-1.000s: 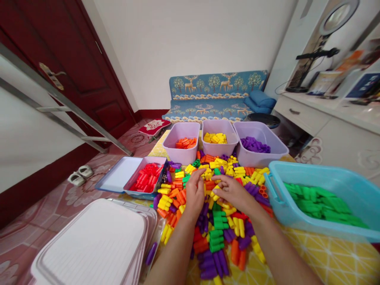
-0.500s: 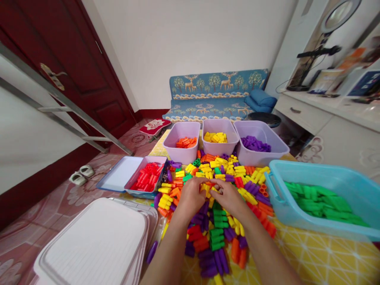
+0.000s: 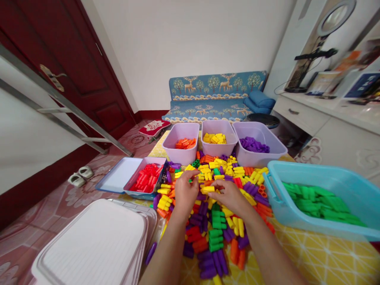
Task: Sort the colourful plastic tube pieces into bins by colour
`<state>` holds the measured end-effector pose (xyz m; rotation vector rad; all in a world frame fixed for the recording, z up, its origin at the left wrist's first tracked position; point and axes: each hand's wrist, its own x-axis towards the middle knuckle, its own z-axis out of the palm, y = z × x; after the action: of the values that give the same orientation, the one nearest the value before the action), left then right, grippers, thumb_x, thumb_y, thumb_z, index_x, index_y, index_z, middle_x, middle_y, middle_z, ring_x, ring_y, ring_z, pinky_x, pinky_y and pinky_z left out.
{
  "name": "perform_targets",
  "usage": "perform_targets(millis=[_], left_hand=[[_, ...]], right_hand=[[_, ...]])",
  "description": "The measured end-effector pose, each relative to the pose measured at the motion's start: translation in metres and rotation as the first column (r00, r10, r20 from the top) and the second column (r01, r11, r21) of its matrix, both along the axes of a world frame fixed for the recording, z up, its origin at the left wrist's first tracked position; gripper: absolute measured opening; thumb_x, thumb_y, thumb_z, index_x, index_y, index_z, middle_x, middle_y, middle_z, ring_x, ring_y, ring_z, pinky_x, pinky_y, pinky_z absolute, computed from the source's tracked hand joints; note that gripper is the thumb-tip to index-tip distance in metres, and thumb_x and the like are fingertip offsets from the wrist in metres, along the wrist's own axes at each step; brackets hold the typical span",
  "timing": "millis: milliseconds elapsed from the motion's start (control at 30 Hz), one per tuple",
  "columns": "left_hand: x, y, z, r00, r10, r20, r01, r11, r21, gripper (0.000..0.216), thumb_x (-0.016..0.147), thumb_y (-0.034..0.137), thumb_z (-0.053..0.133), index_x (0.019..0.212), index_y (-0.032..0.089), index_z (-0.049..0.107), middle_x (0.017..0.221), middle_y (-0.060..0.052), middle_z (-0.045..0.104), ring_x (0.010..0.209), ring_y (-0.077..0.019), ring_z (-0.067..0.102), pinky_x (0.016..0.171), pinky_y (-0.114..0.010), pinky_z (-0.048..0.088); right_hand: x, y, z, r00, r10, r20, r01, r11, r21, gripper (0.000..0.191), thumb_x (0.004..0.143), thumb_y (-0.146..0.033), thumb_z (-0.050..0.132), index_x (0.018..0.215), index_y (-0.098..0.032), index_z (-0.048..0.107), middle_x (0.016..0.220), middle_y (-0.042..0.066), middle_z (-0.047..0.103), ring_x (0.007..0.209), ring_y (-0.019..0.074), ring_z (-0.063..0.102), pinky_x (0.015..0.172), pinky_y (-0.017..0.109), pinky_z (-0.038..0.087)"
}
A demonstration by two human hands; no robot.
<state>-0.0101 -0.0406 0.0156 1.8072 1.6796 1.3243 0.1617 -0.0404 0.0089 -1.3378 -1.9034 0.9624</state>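
A heap of coloured plastic pegs in yellow, purple, orange, red and green covers the middle of the table. Over its centre, my right hand point(image 3: 227, 194) pinches a yellow peg piece point(image 3: 207, 190) between thumb and fingers. Just left of it, my left hand point(image 3: 186, 190) hovers above the heap, fingers curved and apart, with nothing visible in them. Close below the hands lie green pegs point(image 3: 219, 218) and purple pegs point(image 3: 203, 213). The undersides of both hands are hidden.
Lilac bins hold orange pegs point(image 3: 185, 143), yellow pegs point(image 3: 214, 138) and purple pegs point(image 3: 254, 145) behind the heap. Red pegs point(image 3: 147, 177) fill an open box at left; green pegs point(image 3: 323, 200) lie in a blue tub point(image 3: 314, 168) at right. White lids point(image 3: 92, 241) are stacked at front left.
My hands have moved apart, the left one shifting left. The yellow peg piece now shows clearly at my right fingertips.
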Motion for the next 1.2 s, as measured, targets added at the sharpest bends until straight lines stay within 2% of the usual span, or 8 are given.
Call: perform_targets(millis=[167,300,400,533,633,833,1067,1200], left_hand=[[-0.025,0.004,-0.005,0.932,0.174,-0.32,-0.222,0.967,-0.122,0.025,0.082,0.017,0.052,0.101,0.019,0.069,0.103,-0.007,0.071,0.094,-0.0215,0.065,0.083,-0.032,0.049],[-0.024,0.004,-0.01,0.88,0.101,-0.464,-0.231,0.945,-0.233,0.033,0.082,0.017,0.051,0.111,0.018,0.066,0.11,-0.011,0.069,0.105,-0.0237,0.061,0.089,-0.032,0.046],[-0.02,0.003,-0.011,0.844,0.047,-0.534,-0.223,0.936,-0.271,0.041,0.081,0.013,0.05,0.12,0.017,0.062,0.114,-0.011,0.067,0.109,-0.0241,0.058,0.094,-0.033,0.044],[-0.02,0.004,-0.013,0.825,0.003,-0.566,-0.203,0.935,-0.291,0.049,0.078,0.009,0.047,0.125,0.019,0.059,0.116,-0.012,0.065,0.109,-0.025,0.057,0.095,-0.036,0.044],[-0.023,0.006,-0.017,0.852,-0.014,-0.523,-0.16,0.944,-0.287,0.051,0.074,0.004,0.047,0.122,0.018,0.062,0.112,-0.012,0.065,0.108,-0.0234,0.057,0.097,-0.033,0.043],[-0.026,0.008,-0.02,0.915,-0.058,-0.399,-0.046,0.968,-0.246,0.051,0.069,0.004,0.052,0.117,0.015,0.065,0.106,-0.012,0.065,0.102,-0.0231,0.059,0.094,-0.034,0.045],[-0.019,0.012,-0.025,0.992,-0.129,0.012,0.128,0.971,-0.201,0.044,0.074,0.014,0.061,0.118,0.013,0.063,0.107,-0.011,0.067,0.09,-0.0197,0.064,0.083,-0.033,0.051],[-0.007,0.008,-0.023,0.931,-0.254,0.262,0.3,0.941,-0.154,0.043,0.079,0.023,0.063,0.121,0.014,0.061,0.105,-0.009,0.069,0.086,-0.018,0.065,0.078,-0.03,0.053]], right_hand=[[0.014,0.036,0.053,0.986,0.019,0.167,-0.04,0.992,0.119,0.018,0.065,-0.032,0.069,0.063,-0.015,0.063,0.061,-0.001,0.06,0.06,0.0138,0.055,0.055,0.024,0.04],[0.019,0.076,0.081,0.904,-0.31,-0.295,0.368,0.915,0.164,0.048,0.073,-0.045,0.061,0.11,-0.014,0.061,0.109,0.012,0.065,0.064,0.0157,0.064,0.057,0.029,0.051],[0.018,0.086,0.073,0.836,-0.39,-0.385,0.482,0.858,0.177,0.071,0.073,-0.044,0.063,0.135,-0.016,0.043,0.133,0.017,0.053,0.07,0.0175,0.068,0.061,0.032,0.054],[0.009,0.07,0.043,0.92,-0.379,0.1,0.343,0.901,0.266,0.034,0.079,-0.031,0.06,0.11,-0.018,0.064,0.109,0.009,0.069,0.085,0.02,0.068,0.078,0.032,0.052],[-0.002,0.056,0.029,0.809,-0.374,0.454,0.294,0.925,0.239,0.022,0.08,-0.023,0.06,0.1,-0.019,0.069,0.103,0.011,0.071,0.098,0.0256,0.066,0.086,0.036,0.048],[-0.012,0.056,0.023,0.758,-0.335,0.56,0.302,0.941,0.154,0.03,0.076,-0.024,0.066,0.105,-0.018,0.067,0.105,0.018,0.069,0.103,0.0304,0.064,0.086,0.04,0.046],[-0.003,0.053,0.012,0.893,-0.281,0.351,0.248,0.959,0.137,0.032,0.078,-0.023,0.057,0.108,-0.018,0.068,0.099,0.009,0.071,0.093,0.0238,0.066,0.082,0.036,0.049],[0.001,0.031,0.006,0.972,-0.211,-0.101,0.214,0.977,0.017,0.04,0.081,-0.035,0.052,0.114,-0.015,0.064,0.075,0.003,0.068,0.063,0.0166,0.062,0.059,0.028,0.049]])
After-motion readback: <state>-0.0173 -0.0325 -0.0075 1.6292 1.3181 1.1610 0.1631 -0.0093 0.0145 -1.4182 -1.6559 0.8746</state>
